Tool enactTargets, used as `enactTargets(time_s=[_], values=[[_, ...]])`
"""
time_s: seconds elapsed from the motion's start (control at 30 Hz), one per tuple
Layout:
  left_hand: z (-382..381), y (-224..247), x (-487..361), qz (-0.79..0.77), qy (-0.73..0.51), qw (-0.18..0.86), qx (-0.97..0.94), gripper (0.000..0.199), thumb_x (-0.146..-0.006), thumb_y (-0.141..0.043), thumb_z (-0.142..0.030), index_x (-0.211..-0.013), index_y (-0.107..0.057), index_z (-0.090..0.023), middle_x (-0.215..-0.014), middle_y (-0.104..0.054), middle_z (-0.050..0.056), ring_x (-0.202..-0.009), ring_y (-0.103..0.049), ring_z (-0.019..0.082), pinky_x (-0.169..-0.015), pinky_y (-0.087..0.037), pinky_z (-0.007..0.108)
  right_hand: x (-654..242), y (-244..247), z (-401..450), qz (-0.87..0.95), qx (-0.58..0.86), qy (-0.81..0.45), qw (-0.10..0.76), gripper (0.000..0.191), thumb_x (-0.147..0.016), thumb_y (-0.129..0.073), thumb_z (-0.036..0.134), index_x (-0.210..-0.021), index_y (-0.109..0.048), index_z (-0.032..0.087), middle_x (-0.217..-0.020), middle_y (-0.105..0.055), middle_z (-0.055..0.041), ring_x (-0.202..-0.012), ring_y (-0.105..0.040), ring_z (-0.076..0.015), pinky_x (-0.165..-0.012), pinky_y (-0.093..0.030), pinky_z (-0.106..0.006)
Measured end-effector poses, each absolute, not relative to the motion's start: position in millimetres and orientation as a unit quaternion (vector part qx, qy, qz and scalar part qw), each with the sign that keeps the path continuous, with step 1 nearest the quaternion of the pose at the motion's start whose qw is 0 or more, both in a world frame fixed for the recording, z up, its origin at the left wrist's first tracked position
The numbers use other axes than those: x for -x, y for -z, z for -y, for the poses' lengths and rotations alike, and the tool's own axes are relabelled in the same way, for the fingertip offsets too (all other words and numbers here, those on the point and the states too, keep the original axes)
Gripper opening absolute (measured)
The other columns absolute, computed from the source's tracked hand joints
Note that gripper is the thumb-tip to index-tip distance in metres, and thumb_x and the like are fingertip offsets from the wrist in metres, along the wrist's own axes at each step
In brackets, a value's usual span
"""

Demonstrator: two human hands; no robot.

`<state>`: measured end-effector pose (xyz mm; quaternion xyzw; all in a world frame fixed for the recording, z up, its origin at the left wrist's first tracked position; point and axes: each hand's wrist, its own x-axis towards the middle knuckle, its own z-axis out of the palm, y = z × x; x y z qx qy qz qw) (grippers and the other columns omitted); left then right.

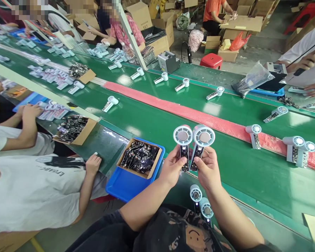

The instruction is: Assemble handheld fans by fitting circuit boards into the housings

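My left hand [174, 167] is closed around a light-blue handheld fan [183, 135], its thumb on the dark circuit board in the handle. A second handheld fan [204, 135] is gripped by my right hand [208, 167], thumb likewise on the board. Both fans stand upright side by side with their round heads touching or nearly so, above the green conveyor belt [157, 112]. Below my wrists, close to my body, lie more handheld fans [196, 193] with boards showing; my right forearm partly covers them.
A blue tray [120, 187] holds a cardboard box [139, 173] of circuit boards at my left. A red strip [178, 108] runs along the belt, with fans [256, 134] resting on it. A co-worker in a white shirt [42, 189] sits at left; other people work across the belt.
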<state>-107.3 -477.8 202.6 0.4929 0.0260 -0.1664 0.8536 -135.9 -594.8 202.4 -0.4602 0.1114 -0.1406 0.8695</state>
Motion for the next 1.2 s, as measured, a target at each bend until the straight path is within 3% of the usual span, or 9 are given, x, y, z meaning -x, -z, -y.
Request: enactTargets(time_s=[0.37,0.83,0.9,0.97,1.03,1.1,1.2], values=[[457.6,-215.9,113.7,0.001,0.165,0.861,-0.482,0.052,-0.069,-0.085,-0.037,-0.116,-0.069,-0.022,-0.115,-0.072,0.008,-0.111,-0.065,0.027,-0.098,-0.051,0.041,144.9,-219.5,571.7,-0.106,0.481,0.154,0.857,0.044,-0.073,-0.082,0.027,-0.108,-0.054,0.027,-0.109,-0.073,-0.0003,-0.102,-0.068,-0.0164,-0.090,-0.053,-0.033],[359.3,-217.2,176.6,0.052,0.244,0.849,-0.467,0.056,-0.069,-0.083,-0.033,-0.118,-0.060,-0.021,-0.123,-0.067,0.009,-0.116,-0.063,0.025,-0.103,-0.047,0.041,228.3,-242.0,467.5,-0.161,0.486,0.214,0.832,0.047,-0.072,-0.080,0.026,-0.107,-0.049,0.027,-0.110,-0.072,-0.0009,-0.098,-0.069,-0.0165,-0.091,-0.053,-0.035],[336.6,-209.1,190.8,0.056,0.257,0.808,-0.527,0.058,-0.072,-0.077,-0.035,-0.123,-0.053,-0.022,-0.127,-0.064,0.009,-0.116,-0.062,0.023,-0.100,-0.048,0.038,247.0,-234.5,449.3,-0.168,0.511,0.210,0.816,0.048,-0.073,-0.077,0.029,-0.109,-0.045,0.027,-0.108,-0.070,-0.0016,-0.095,-0.069,-0.0174,-0.090,-0.054,-0.036],[313.1,-192.9,209.9,0.052,0.300,0.730,-0.612,0.052,-0.080,-0.064,-0.039,-0.126,-0.045,-0.023,-0.121,-0.064,0.009,-0.104,-0.066,0.020,-0.088,-0.053,0.034,275.0,-214.8,433.9,-0.217,0.578,0.162,0.770,0.048,-0.077,-0.068,0.033,-0.116,-0.040,0.028,-0.105,-0.068,-0.0013,-0.086,-0.069,-0.0163,-0.082,-0.055,-0.034],[291.4,-169.7,232.1,0.047,0.363,0.644,-0.672,0.044,-0.087,-0.052,-0.042,-0.124,-0.041,-0.021,-0.100,-0.067,0.006,-0.079,-0.067,0.017,-0.070,-0.054,0.030,311.9,-185.1,421.2,-0.313,0.663,0.063,0.678,0.045,-0.082,-0.054,0.037,-0.122,-0.035,0.028,-0.098,-0.065,0.0008,-0.070,-0.065,-0.0137,-0.066,-0.054,-0.030],[274.5,-142.3,252.8,0.057,0.422,0.562,-0.709,0.047,-0.086,-0.056,-0.044,-0.122,-0.040,-0.019,-0.073,-0.062,0.000,-0.056,-0.060,0.015,-0.056,-0.049,0.027,351.4,-151.6,412.3,-0.378,0.682,0.010,0.626,0.042,-0.082,-0.052,0.039,-0.118,-0.037,0.024,-0.080,-0.061,0.0033,-0.053,-0.057,-0.0142,-0.050,-0.048,-0.029],[262.4,-102.6,272.6,0.081,0.462,0.429,-0.772,0.035,-0.090,-0.056,-0.037,-0.116,-0.044,-0.016,-0.063,-0.056,-0.003,-0.049,-0.055,0.014,-0.054,-0.046,0.027,399.1,-109.0,410.0,-0.440,0.706,-0.040,0.553,0.030,-0.083,-0.051,0.032,-0.109,-0.043,0.019,-0.061,-0.053,0.0065,-0.046,-0.054,-0.0160,-0.050,-0.044,-0.028]])
